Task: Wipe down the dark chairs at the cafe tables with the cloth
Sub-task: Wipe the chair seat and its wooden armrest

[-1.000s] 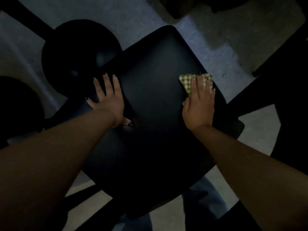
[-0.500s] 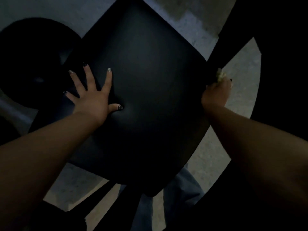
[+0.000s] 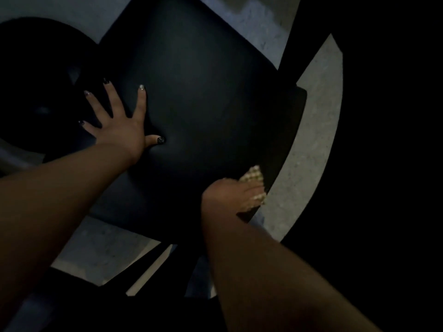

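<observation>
Your left hand [image 3: 117,130] lies flat on the seat [image 3: 203,104] of the dark chair. Its fingers are straight and spread wide, and the thumb sticks out to the side. It holds nothing. It just presses down on the left part of the seat, and some fingertips reach over the left edge.

Your right hand [image 3: 236,195] is at the near right edge of the seat. It rests on the cloth [image 3: 254,174], which is pale with small checks. The fingers lie over the cloth and bend down over the seat's edge, so the cloth sits between your hand and the chair. A bit of cloth pokes out past the fingers at the top, and another bit shows by the fingertips. The light is dim, so you cannot see how tightly the fingers grip it.

The seat is big, black and smooth. It fills the middle of the view. A round black shape [image 3: 36,80] sits to the left of it, just past your left hand. The floor [image 3: 316,130] is grey and shows in a curved strip on the right. Far right is all dark.
</observation>
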A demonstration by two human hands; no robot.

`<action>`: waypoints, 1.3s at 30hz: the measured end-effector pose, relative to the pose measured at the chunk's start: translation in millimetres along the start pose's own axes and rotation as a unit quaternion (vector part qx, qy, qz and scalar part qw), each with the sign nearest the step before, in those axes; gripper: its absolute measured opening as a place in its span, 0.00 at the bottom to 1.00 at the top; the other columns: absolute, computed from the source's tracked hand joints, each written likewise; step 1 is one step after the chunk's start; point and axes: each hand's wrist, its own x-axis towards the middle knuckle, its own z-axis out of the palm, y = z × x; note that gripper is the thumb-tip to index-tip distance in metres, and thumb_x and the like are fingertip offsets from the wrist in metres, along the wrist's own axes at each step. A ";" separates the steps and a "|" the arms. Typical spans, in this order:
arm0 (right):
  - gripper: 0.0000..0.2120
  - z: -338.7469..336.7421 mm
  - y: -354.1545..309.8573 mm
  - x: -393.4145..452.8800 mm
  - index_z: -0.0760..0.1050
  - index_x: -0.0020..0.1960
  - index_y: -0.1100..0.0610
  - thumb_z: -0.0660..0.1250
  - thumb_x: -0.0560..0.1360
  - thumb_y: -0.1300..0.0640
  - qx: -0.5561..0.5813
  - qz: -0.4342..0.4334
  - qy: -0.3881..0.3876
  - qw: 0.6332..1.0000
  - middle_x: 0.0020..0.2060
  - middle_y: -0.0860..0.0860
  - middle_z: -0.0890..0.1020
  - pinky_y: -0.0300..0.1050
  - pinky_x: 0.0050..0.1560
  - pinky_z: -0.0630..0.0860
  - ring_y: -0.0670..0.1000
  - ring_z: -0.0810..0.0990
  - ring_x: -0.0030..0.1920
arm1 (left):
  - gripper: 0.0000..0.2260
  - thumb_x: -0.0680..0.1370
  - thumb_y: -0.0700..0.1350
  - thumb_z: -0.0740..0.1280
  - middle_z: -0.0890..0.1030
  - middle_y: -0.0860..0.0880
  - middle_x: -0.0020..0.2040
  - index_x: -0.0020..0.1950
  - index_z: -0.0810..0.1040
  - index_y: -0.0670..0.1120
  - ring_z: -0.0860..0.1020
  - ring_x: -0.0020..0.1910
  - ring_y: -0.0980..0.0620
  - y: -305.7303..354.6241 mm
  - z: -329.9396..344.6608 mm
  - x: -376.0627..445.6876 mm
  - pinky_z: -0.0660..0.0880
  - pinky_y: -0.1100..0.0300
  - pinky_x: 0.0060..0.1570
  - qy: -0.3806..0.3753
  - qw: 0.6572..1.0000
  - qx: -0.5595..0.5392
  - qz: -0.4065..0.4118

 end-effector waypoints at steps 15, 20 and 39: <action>0.24 -39.7 -84.7 165.4 0.54 0.75 0.65 0.52 0.81 0.60 -0.098 -0.387 -0.018 0.917 0.75 0.61 0.57 0.51 0.75 0.47 0.59 0.54 0.75 | 0.48 0.70 0.68 0.65 0.29 0.41 0.76 0.75 0.31 0.62 0.33 0.73 0.29 -6.2 18.1 7.1 0.52 0.22 0.62 0.041 0.999 0.006 0.009; 0.27 -24.0 -75.9 119.5 0.55 0.75 0.65 0.55 0.78 0.61 -0.120 -0.463 -0.004 0.878 0.74 0.64 0.57 0.59 0.75 0.50 0.62 0.54 0.75 | 0.48 0.70 0.67 0.65 0.29 0.40 0.76 0.75 0.31 0.62 0.34 0.73 0.28 -5.6 16.6 5.6 0.52 0.21 0.62 0.042 0.999 0.009 0.012; 0.26 1.1 -85.3 73.8 0.55 0.75 0.66 0.54 0.78 0.65 -0.120 -0.619 -0.066 0.774 0.75 0.63 0.57 0.50 0.76 0.47 0.60 0.52 0.76 | 0.47 0.72 0.67 0.63 0.28 0.38 0.75 0.75 0.30 0.60 0.34 0.73 0.27 -1.9 13.5 1.7 0.55 0.23 0.63 0.035 0.999 0.024 0.010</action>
